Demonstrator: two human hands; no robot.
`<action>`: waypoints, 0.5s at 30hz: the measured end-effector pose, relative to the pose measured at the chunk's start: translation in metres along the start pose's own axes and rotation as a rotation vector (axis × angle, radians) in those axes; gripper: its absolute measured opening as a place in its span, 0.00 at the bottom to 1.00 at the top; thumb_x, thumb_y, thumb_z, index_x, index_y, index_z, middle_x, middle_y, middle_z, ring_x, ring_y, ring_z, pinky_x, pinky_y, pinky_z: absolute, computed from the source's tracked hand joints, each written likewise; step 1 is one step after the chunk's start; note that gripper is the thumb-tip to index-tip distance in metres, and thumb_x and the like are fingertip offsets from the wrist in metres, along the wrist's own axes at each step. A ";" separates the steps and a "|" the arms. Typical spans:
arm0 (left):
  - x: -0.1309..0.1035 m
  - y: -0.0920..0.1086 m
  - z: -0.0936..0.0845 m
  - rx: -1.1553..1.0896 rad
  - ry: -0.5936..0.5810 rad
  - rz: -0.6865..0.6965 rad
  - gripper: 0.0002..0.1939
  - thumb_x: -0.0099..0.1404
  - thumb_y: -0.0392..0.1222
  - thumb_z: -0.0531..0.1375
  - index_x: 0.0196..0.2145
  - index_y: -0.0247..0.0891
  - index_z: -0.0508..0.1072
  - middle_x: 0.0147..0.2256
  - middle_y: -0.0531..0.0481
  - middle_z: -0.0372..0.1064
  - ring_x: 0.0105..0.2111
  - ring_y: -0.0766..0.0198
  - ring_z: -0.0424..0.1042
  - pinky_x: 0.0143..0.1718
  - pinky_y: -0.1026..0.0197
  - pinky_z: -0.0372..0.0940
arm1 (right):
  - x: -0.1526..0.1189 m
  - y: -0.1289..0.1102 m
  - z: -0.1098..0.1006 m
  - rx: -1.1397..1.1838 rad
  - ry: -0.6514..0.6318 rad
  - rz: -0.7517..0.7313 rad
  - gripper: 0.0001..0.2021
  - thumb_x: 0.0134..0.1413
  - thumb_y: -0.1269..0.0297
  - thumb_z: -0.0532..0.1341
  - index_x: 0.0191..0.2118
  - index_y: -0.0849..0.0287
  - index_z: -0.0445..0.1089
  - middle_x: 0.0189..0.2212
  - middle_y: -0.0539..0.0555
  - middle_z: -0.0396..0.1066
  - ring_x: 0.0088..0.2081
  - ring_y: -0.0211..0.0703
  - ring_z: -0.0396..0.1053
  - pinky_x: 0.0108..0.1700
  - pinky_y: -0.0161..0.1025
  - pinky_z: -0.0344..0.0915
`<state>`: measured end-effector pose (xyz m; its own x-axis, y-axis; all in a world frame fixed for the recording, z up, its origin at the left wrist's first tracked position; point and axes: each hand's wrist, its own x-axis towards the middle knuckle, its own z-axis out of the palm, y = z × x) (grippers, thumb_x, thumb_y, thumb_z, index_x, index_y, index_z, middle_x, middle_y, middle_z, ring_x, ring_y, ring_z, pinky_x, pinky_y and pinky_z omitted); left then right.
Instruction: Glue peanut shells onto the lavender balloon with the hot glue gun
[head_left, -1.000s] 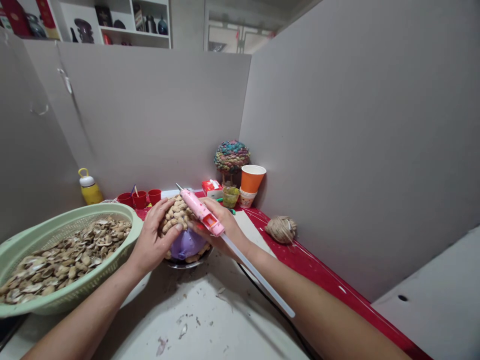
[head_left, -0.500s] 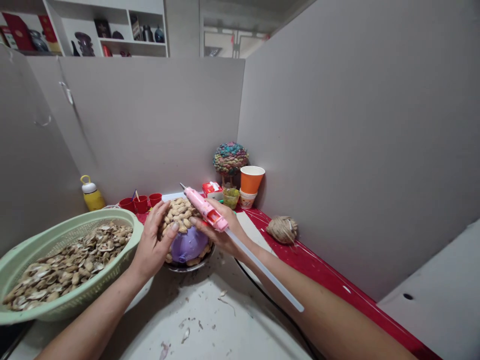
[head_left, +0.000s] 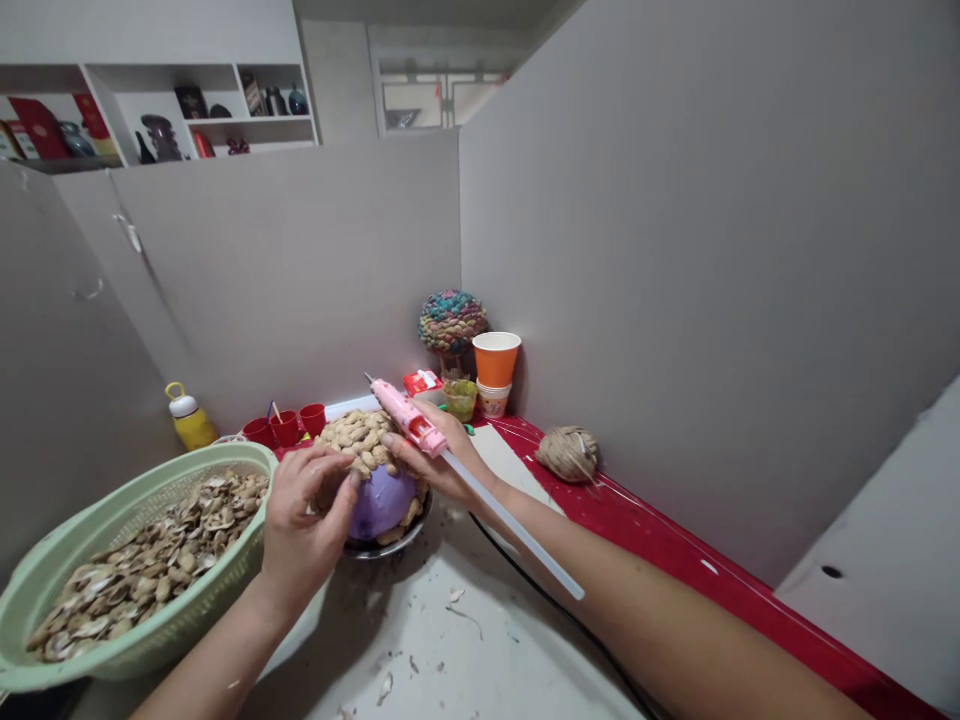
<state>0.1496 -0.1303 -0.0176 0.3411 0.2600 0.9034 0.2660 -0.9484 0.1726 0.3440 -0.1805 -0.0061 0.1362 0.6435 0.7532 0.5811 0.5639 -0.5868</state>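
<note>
Peanut-shell-covered purple balloon (head_left: 379, 500) sits in a metal bowl (head_left: 390, 545) at the middle of a littered white worktop (head_left: 465, 650), its upper half already clad in glued shells (head_left: 358, 440) while the lower purple skin remains bare. The person's left hand (head_left: 304, 520) presses against the near-left side of the balloon, fingers pinched together, possibly on a single shell, though that cannot be made out. The right hand (head_left: 442, 465) rests on the balloon's right flank and is closed around a pink glue gun (head_left: 405, 420), nozzle pointing away over the shells and a long clear glue stick (head_left: 517, 540) trailing back along the forearm. Left of the balloon, a green basket (head_left: 45, 560) holds a heap of loose shells. Behind it stand small red cups (head_left: 289, 428) and a yellow bottle (head_left: 187, 420); to the right rear are an orange paper cup (head_left: 495, 358), a multicoloured finished ball (head_left: 450, 320) and a ball of twine (head_left: 568, 452). Judged by the coverage, roughly half the surface awaits shells.
</note>
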 end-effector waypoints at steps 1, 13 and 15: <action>0.000 0.001 0.001 0.019 -0.019 -0.005 0.07 0.63 0.34 0.62 0.40 0.41 0.73 0.37 0.49 0.72 0.40 0.58 0.71 0.43 0.53 0.66 | 0.000 0.001 0.000 0.006 -0.002 -0.002 0.11 0.56 0.56 0.60 0.32 0.57 0.60 0.30 0.50 0.62 0.33 0.43 0.62 0.38 0.39 0.60; 0.001 0.004 0.001 0.212 -0.065 -0.014 0.09 0.63 0.40 0.62 0.42 0.41 0.70 0.39 0.46 0.70 0.41 0.52 0.69 0.45 0.48 0.63 | 0.001 0.005 0.001 0.012 -0.019 -0.008 0.16 0.56 0.51 0.61 0.29 0.55 0.57 0.29 0.50 0.61 0.32 0.43 0.61 0.36 0.39 0.59; 0.001 0.003 0.001 0.217 -0.071 -0.013 0.09 0.63 0.40 0.62 0.42 0.42 0.70 0.38 0.46 0.70 0.42 0.52 0.69 0.45 0.48 0.62 | 0.001 0.006 0.002 0.012 -0.020 -0.007 0.16 0.56 0.51 0.61 0.30 0.56 0.58 0.29 0.50 0.61 0.32 0.43 0.61 0.36 0.39 0.59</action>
<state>0.1518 -0.1323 -0.0169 0.3968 0.2917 0.8703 0.4557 -0.8857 0.0891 0.3459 -0.1756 -0.0095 0.1160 0.6493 0.7516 0.5723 0.5748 -0.5849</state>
